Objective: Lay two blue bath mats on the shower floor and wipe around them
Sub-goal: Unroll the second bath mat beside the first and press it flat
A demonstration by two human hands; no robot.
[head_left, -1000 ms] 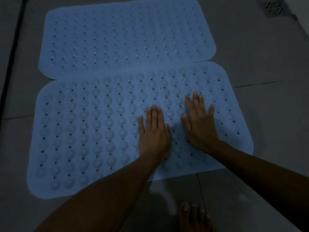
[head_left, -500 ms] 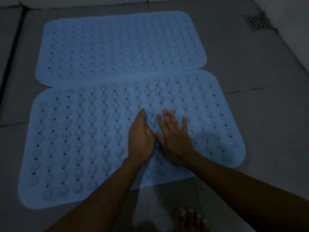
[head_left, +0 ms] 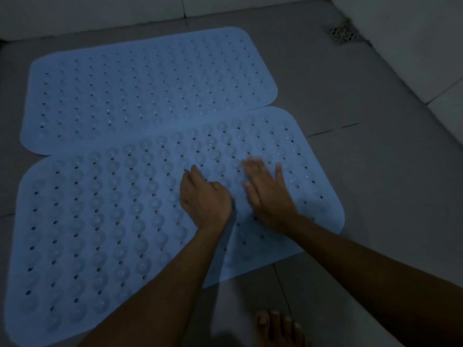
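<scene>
Across the lower middle of the frame, the near blue bath mat (head_left: 105, 221) lay on the grey tiled shower floor (head_left: 375, 171), overlapping the far mat (head_left: 140, 93). Since half a second before, the left hand (head_left: 204, 196) had curled its fingers, holding nothing, while the right hand (head_left: 269, 194) slid rightward, fingers straight and blurred.

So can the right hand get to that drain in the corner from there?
Probably not without shifting. The right hand lies on the near mat, while the drain sits far off by the wall. Nothing blocks the bare floor between them; it just looks beyond that arm's stretch.
</scene>
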